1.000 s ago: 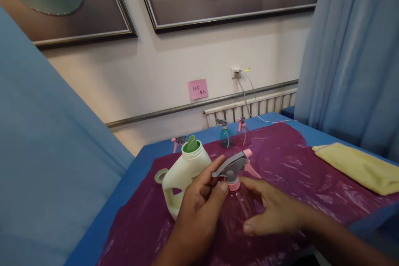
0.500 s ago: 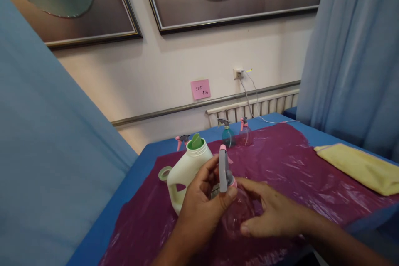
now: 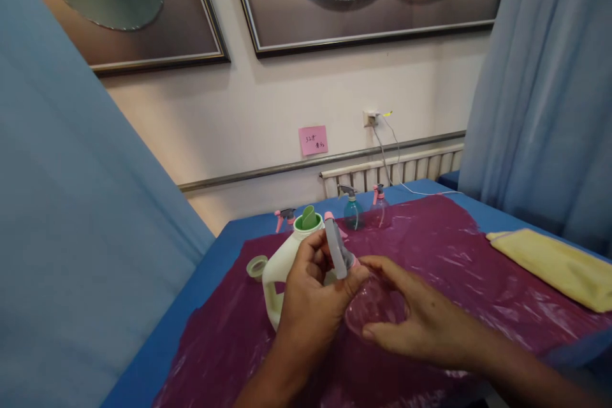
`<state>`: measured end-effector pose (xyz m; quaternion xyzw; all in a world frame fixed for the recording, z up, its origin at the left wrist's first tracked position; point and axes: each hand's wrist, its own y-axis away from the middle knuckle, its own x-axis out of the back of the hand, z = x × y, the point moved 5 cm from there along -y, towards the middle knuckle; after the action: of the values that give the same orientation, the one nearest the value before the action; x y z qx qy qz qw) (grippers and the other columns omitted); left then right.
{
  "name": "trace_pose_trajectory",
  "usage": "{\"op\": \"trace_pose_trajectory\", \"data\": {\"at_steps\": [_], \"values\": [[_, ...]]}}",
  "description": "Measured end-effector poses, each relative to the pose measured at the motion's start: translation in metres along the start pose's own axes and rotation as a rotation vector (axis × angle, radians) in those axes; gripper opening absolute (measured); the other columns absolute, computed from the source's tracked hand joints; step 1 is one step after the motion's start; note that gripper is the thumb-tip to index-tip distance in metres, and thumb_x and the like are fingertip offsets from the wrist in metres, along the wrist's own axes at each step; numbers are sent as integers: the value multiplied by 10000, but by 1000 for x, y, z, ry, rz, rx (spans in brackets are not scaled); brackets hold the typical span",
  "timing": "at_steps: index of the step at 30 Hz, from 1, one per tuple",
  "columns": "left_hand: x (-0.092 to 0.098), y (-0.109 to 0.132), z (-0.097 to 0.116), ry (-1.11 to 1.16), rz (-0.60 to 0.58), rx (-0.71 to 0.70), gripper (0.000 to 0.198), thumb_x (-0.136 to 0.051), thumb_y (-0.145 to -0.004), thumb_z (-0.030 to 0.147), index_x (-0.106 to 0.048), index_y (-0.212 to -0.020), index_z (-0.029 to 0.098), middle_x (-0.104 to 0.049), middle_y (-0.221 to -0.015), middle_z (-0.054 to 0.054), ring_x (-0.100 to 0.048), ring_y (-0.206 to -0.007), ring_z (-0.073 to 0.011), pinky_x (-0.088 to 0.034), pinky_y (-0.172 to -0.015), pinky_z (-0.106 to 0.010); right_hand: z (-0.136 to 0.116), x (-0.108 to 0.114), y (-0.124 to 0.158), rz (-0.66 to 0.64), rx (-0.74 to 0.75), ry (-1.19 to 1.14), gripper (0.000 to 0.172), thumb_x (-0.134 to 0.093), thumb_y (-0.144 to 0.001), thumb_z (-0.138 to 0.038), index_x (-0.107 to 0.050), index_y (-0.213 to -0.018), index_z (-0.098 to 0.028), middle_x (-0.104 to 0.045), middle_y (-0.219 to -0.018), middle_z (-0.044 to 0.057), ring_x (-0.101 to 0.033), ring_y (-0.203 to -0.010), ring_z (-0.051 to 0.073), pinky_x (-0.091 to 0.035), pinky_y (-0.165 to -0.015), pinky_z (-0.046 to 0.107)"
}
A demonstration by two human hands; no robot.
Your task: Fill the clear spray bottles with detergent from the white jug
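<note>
My left hand (image 3: 310,303) is closed around the neck of a grey and pink spray head (image 3: 336,248), thumb and fingers pinching just below the trigger. My right hand (image 3: 415,325) wraps round the clear pink bottle (image 3: 375,307) under that head and holds it tilted over the purple plastic sheet (image 3: 444,268). Right behind my left hand stands a white jug (image 3: 282,264) with a green spout.
Three more spray bottles stand at the table's far edge: a pink-triggered one (image 3: 285,220), a teal one (image 3: 352,209) and a clear one (image 3: 380,204). A roll of tape (image 3: 257,266) lies left of the jug. A yellow cloth (image 3: 557,264) lies at the right. Blue curtains hang on both sides.
The spray head has turned from pointing right to pointing away from me under my left hand. The bottle has tipped so its base faces me more. The view shifted slightly.
</note>
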<state>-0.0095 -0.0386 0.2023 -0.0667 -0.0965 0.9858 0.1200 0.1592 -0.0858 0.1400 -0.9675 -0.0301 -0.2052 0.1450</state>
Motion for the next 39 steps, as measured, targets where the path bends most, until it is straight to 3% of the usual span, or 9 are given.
{"op": "trace_pose_trajectory", "data": {"at_steps": [4, 8, 11, 16, 20, 25, 28, 33, 39], "values": [[0, -4, 9, 11, -42, -27, 484, -984, -779, 466, -780, -1138, 213, -784, -1060, -61, -720, -984, -211, -588, -924, -336, -22, 17, -10, 65, 106, 114, 807, -865, -812, -371, -566, -1557, -293, -649, -1583, 111, -632, -1427, 355, -490, -1230, 592], [-1, -12, 26, 90, -145, -99, 418, -918, -873, 423, -823, -1230, 229, -807, -1246, -105, -740, -1127, -259, -557, -1033, -380, -51, 38, -26, 36, 225, 189, 715, -835, -864, -398, -606, -1536, -311, -720, -1485, 80, -713, -1286, 322, -587, -1102, 510], [0, -26, 41, 168, -107, -132, 402, -962, -819, 357, -835, -1176, 224, -828, -1146, -86, -755, -1021, -236, -564, -990, -374, -68, 49, -43, 16, 259, 238, 676, -820, -888, -433, -622, -1524, -318, -767, -1375, 59, -744, -1154, 295, -621, -986, 457], [5, -50, 62, 193, 32, -223, 376, -1007, -761, 351, -821, -1047, 192, -769, -896, -11, -670, -765, -137, -545, -840, -308, -82, 51, -64, 12, 278, 381, 671, -822, -882, -473, -633, -1502, -298, -758, -1386, 85, -737, -1146, 322, -607, -1005, 508], [11, -60, 77, 222, 47, -269, 330, -992, -769, 349, -820, -994, 181, -740, -887, -5, -629, -762, -124, -507, -802, -290, -82, 52, -71, 31, 301, 427, 635, -808, -896, -466, -636, -1484, -298, -770, -1377, 93, -760, -1114, 326, -629, -972, 498], [40, -68, 104, 227, 222, -394, 290, -1009, -751, 326, -815, -925, 198, -732, -918, 7, -631, -876, -125, -466, -838, -267, -72, 60, -76, 60, 262, 512, 654, -780, -907, -501, -620, -1484, -239, -748, -1425, 149, -769, -1163, 371, -641, -977, 534], [55, -71, 113, 229, 268, -427, 319, -1029, -722, 330, -797, -896, 196, -729, -925, 8, -652, -915, -135, -468, -856, -276, -67, 65, -79, 70, 235, 560, 711, -773, -912, -525, -574, -1515, -203, -747, -1421, 190, -772, -1173, 391, -635, -993, 579], [69, -72, 111, 271, 291, -407, 386, -1055, -676, 336, -778, -908, 198, -732, -925, 13, -680, -902, -140, -482, -839, -281, -64, 64, -83, 46, 233, 566, 620, -770, -927, -503, -601, -1446, -210, -787, -1324, 181, -793, -1109, 373, -652, -942, 557], [86, -68, 109, 310, 332, -422, 406, -1059, -664, 339, -760, -911, 215, -736, -920, 15, -684, -884, -138, -506, -852, -283, -56, 60, -86, 41, 266, 606, 639, -775, -922, -512, -614, -1467, -221, -761, -1393, 178, -786, -1131, 376, -640, -975, 575]]}}
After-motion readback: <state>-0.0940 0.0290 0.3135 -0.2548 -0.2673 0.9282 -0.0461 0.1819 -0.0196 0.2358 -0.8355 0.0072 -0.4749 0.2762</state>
